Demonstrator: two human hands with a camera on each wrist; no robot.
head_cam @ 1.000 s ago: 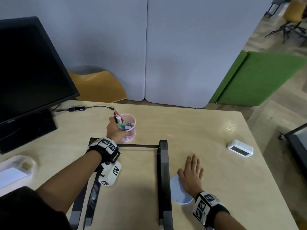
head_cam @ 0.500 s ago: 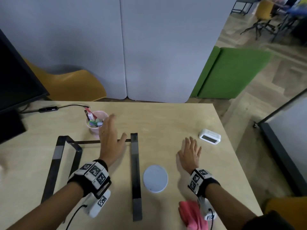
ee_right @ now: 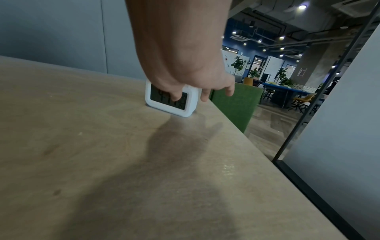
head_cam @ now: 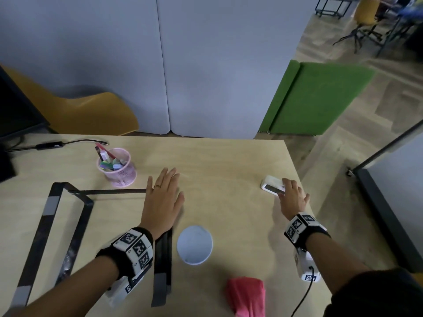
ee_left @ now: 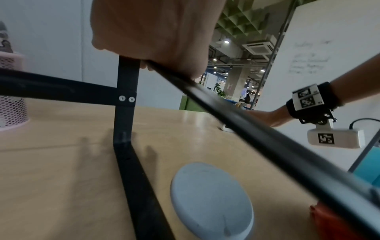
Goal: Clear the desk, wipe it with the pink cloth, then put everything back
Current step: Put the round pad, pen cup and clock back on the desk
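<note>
The pale wooden bench (head_cam: 229, 161) ends just right of where you are working, and that edge is your main hazard. On it the black metal monitor-riser frame (head_cam: 68, 202) stands under your left hand (head_cam: 163, 202), whose fingers lie flat and spread on the frame's right top rail, gripping nothing; lean your weight there and the frame could skid or tip toward the pink mesh pen cup (head_cam: 119, 168) just behind it, spilling the markers.

The pink cloth (head_cam: 247, 294) lies bunched at the near edge, touched by neither hand (it partly runs out of the head view, so it may overhang and slip to the floor).

The round pale-grey coaster (head_cam: 194, 244) lies flat between the frame and the cloth, clear of both hands.

Smallest and most at risk is the small white digital clock (ee_right: 170, 99), standing upright near the right edge. Your right hand (head_cam: 294, 199) reaches onto it, thumb across the screen and fingers (ee_right: 205, 95) curling behind; the pinch looks half-formed, so a hasty lift could knock it off the bench.
</note>
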